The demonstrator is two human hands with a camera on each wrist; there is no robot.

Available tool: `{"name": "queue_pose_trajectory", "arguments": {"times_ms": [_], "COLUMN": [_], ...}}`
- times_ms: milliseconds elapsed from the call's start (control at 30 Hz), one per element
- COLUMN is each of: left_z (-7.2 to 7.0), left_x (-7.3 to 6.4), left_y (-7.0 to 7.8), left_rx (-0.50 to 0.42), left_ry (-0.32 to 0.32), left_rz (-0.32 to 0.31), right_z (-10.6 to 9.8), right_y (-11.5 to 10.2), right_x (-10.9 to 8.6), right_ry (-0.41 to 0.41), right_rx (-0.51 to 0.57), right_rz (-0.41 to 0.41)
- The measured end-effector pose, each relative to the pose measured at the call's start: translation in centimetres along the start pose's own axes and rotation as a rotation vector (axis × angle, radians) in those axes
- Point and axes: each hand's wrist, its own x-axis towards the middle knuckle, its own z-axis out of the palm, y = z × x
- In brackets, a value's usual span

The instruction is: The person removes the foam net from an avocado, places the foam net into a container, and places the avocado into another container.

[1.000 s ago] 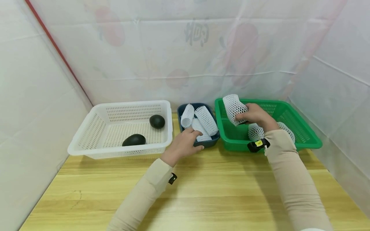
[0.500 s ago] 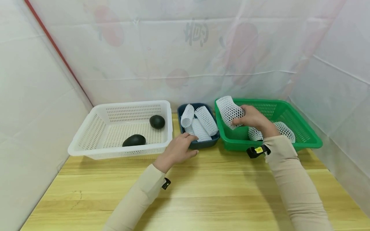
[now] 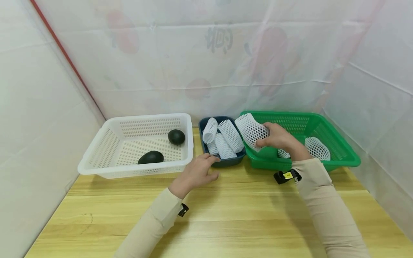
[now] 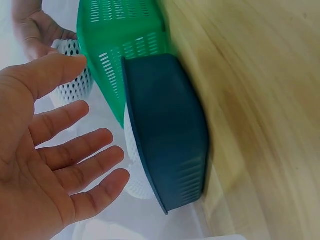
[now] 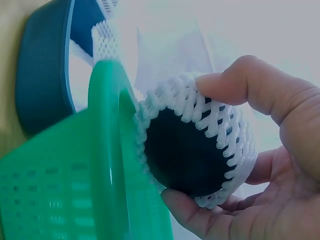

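Note:
My right hand [image 3: 280, 140] grips an avocado [image 5: 186, 152] wrapped in a white foam net sleeve [image 3: 251, 131], tilted above the left rim of the green basket [image 3: 306, 114]. In the right wrist view, the avocado's dark end shows through the sleeve's opening, with thumb and fingers around the net. My left hand [image 3: 194, 172], fingers spread and holding nothing, is just in front of the small blue basket [image 3: 228, 163]. Loose foam net sleeves [image 3: 230, 135] lie in that blue basket. Two more netted pieces, one the right-hand piece [image 3: 317, 148], rest in the green basket, partly hidden by my right arm.
A white basket [image 3: 133, 167] stands at the left with two bare avocados, one near its front wall [image 3: 151, 157] and one toward its right side [image 3: 176, 137]. All three baskets stand along the back of the wooden table [image 3: 232, 211], before a printed white sheet [image 3: 167, 64].
My right hand has moved left and slightly lower with the netted avocado, toward the green basket's left rim. My left hand has drawn back from the blue basket, toward the left front.

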Motion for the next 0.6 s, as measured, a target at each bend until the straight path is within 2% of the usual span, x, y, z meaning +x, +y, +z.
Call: {"name": "queue_pose_trajectory", "arguments": {"times_ms": [333, 600], "left_z": [0.4, 0.6], "left_x": [-1.0, -1.9], "left_y": [-0.3, -0.9], "left_rx": [0.008, -0.003], "left_ry": [-0.017, -0.008], "left_rz": [-0.023, -0.004], "right_z": [0.6, 1.9], "right_y": [-1.0, -2.2], "right_x": [-0.8, -1.5], "right_ry": [-0.005, -0.022], "right_rx": [-0.058, -0.106], "right_rz": [-0.090, -0.171]}}
